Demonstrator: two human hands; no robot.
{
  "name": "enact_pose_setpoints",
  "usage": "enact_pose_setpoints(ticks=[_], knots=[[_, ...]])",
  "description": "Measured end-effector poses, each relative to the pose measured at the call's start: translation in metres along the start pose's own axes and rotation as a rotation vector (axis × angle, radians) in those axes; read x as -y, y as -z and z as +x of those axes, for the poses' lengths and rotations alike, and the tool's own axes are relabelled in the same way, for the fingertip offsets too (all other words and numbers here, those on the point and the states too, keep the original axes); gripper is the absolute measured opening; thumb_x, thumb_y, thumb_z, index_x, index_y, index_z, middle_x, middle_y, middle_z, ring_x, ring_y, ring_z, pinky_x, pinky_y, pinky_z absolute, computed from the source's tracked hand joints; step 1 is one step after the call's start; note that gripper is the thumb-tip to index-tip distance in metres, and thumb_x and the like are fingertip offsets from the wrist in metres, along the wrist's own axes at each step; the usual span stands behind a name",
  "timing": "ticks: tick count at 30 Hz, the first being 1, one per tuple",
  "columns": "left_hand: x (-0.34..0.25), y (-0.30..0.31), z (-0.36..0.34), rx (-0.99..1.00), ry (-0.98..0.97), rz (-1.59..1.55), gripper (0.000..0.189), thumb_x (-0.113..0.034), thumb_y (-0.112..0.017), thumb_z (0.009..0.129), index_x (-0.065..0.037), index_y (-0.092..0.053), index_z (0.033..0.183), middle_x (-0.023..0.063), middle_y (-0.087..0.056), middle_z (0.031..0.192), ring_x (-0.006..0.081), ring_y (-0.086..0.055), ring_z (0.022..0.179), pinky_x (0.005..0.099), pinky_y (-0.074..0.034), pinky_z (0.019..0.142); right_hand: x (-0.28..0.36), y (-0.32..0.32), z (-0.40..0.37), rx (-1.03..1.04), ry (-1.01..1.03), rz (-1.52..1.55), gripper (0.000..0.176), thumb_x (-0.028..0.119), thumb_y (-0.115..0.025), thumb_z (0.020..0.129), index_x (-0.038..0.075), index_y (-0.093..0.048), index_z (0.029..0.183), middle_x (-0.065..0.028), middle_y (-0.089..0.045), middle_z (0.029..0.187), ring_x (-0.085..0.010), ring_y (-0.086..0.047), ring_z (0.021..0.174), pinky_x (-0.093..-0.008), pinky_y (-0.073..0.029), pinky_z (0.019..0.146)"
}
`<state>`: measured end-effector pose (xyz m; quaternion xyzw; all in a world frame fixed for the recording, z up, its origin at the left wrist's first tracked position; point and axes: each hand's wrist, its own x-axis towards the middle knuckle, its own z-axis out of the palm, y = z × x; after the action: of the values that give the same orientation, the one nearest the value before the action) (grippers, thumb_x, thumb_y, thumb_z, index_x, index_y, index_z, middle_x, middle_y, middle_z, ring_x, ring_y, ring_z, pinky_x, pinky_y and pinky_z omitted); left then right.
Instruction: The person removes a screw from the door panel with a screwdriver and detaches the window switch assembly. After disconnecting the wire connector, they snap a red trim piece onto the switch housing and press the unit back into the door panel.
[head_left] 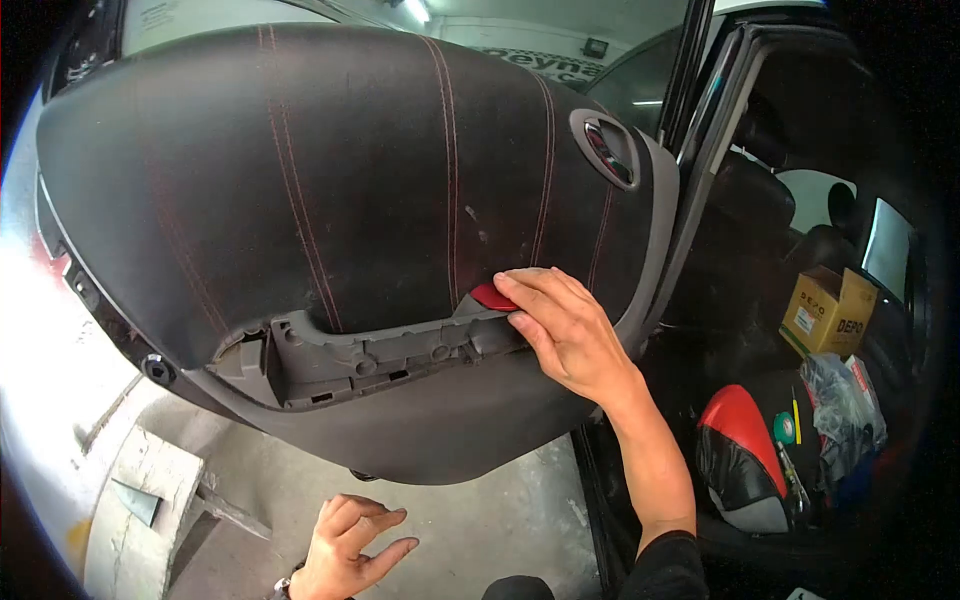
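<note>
A car door panel (380, 170) with black leather-like covering and red stitching stands in front of me. Along its armrest runs a bare grey plastic recess (370, 360) with ribs and slots. At the recess's right end is a small red trim piece (490, 297). My right hand (565, 330) grips it, fingers over the top and thumb lower on the near side; its right part is hidden under the hand. Below the panel, my left hand (350, 545) hangs over the floor, holding nothing, with the thumb apart from loosely bent fingers.
A chrome door handle (608, 150) sits at the panel's upper right. Inside the car are a cardboard box (828, 312), a red and black padded piece (742, 460), a green tape roll (784, 428) and a plastic bag (845, 405). A worn stand (150, 490) is at lower left.
</note>
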<state>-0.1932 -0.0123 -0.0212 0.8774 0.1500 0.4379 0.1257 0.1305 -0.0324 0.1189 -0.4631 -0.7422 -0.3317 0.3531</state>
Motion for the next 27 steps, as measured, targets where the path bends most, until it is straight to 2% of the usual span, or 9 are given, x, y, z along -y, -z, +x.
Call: enact_pose_setpoints(ticks=[1, 6, 7, 8, 10, 13, 16, 17, 27], knots=[[0.001, -0.001, 0.003, 0.004, 0.047, -0.025, 0.037, -0.019, -0.091, 0.065, -0.007, -0.076, 0.097, 0.0067, -0.065, 0.091, 0.0269, -0.062, 0.089, 0.0405, -0.047, 0.077, -0.001, -0.001, 0.000, 0.007, -0.012, 0.029, 0.041, 0.013, -0.072, 0.088, 0.002, -0.064, 0.127, -0.0139, -0.065, 0.122, -0.0341, -0.062, 0.111, -0.0461, -0.048, 0.100], [0.004, 0.034, 0.059, -0.129, -0.240, 0.212, 0.041, -0.026, -0.089, 0.067, -0.008, -0.074, 0.101, 0.0070, -0.065, 0.095, 0.0284, -0.059, 0.089, 0.0435, -0.046, 0.080, -0.001, 0.001, 0.002, 0.033, 0.006, 0.011, 0.047, 0.012, -0.075, 0.083, 0.002, -0.063, 0.128, -0.0154, -0.064, 0.122, -0.0353, -0.062, 0.112, -0.0447, -0.050, 0.098], [-0.002, 0.043, 0.076, -0.169, -0.271, 0.297, 0.044, -0.025, -0.089, 0.062, -0.009, -0.075, 0.101, 0.0044, -0.066, 0.099, 0.0248, -0.060, 0.089, 0.0393, -0.045, 0.081, -0.003, 0.000, 0.000, 0.034, -0.005, 0.000, 0.049, 0.011, -0.076, 0.082, 0.003, -0.063, 0.128, -0.0155, -0.063, 0.122, -0.0354, -0.062, 0.112, -0.0447, -0.050, 0.098], [-0.008, 0.050, 0.091, -0.175, -0.269, 0.356, 0.046, -0.028, -0.088, 0.063, -0.007, -0.074, 0.102, 0.0092, -0.065, 0.100, 0.0302, -0.057, 0.095, 0.0443, -0.046, 0.082, -0.006, -0.001, -0.002, 0.038, -0.015, -0.009, 0.052, 0.011, -0.078, 0.080, 0.003, -0.062, 0.128, -0.0157, -0.063, 0.122, -0.0356, -0.062, 0.112, -0.0447, -0.051, 0.098], [-0.014, 0.054, 0.117, -0.220, -0.253, 0.430, 0.050, -0.028, -0.088, 0.063, -0.007, -0.074, 0.106, 0.0098, -0.065, 0.104, 0.0318, -0.058, 0.100, 0.0446, -0.046, 0.082, -0.010, 0.000, -0.004, 0.044, -0.005, -0.033, 0.055, 0.008, -0.079, 0.077, 0.004, -0.062, 0.129, -0.0151, -0.063, 0.122, -0.0353, -0.062, 0.111, -0.0446, -0.052, 0.096], [-0.018, 0.053, 0.143, -0.181, -0.215, 0.515, 0.056, -0.029, -0.087, 0.064, -0.007, -0.072, 0.113, 0.0091, -0.065, 0.108, 0.0314, -0.058, 0.105, 0.0446, -0.043, 0.088, -0.017, 0.002, 0.002, 0.071, 0.017, -0.015, 0.059, 0.006, -0.081, 0.073, 0.005, -0.062, 0.129, -0.0144, -0.062, 0.121, -0.0347, -0.063, 0.109, -0.0441, -0.053, 0.094], [-0.025, 0.043, 0.155, -0.134, -0.072, 0.527, 0.061, -0.032, -0.086, 0.066, -0.006, -0.070, 0.119, 0.0077, -0.066, 0.109, 0.0289, -0.059, 0.106, 0.0441, -0.038, 0.093, -0.023, 0.005, 0.006, 0.079, 0.027, 0.024, 0.061, 0.007, -0.082, 0.071, 0.006, -0.063, 0.129, -0.0144, -0.062, 0.119, -0.0342, -0.064, 0.106, -0.0437, -0.054, 0.091], [-0.024, 0.040, 0.156, -0.145, -0.053, 0.537, 0.061, -0.033, -0.085, 0.068, -0.006, -0.069, 0.120, 0.0062, -0.066, 0.108, 0.0259, -0.059, 0.103, 0.0432, -0.034, 0.095, -0.024, 0.005, 0.007, 0.080, 0.031, 0.039, 0.062, 0.007, -0.082, 0.071, 0.006, -0.063, 0.129, -0.0145, -0.062, 0.118, -0.0341, -0.064, 0.105, -0.0436, -0.054, 0.090], [-0.032, 0.029, 0.159, -0.228, 0.045, 0.537, 0.052, -0.034, -0.083, 0.073, -0.010, -0.070, 0.117, 0.0037, -0.065, 0.097, 0.0244, -0.057, 0.092, 0.0428, -0.033, 0.096, -0.027, 0.000, 0.008, 0.138, 0.069, 0.046, 0.068, 0.012, -0.083, 0.070, 0.011, -0.061, 0.135, -0.0120, -0.061, 0.118, -0.0315, -0.061, 0.106, -0.0438, -0.050, 0.090]])
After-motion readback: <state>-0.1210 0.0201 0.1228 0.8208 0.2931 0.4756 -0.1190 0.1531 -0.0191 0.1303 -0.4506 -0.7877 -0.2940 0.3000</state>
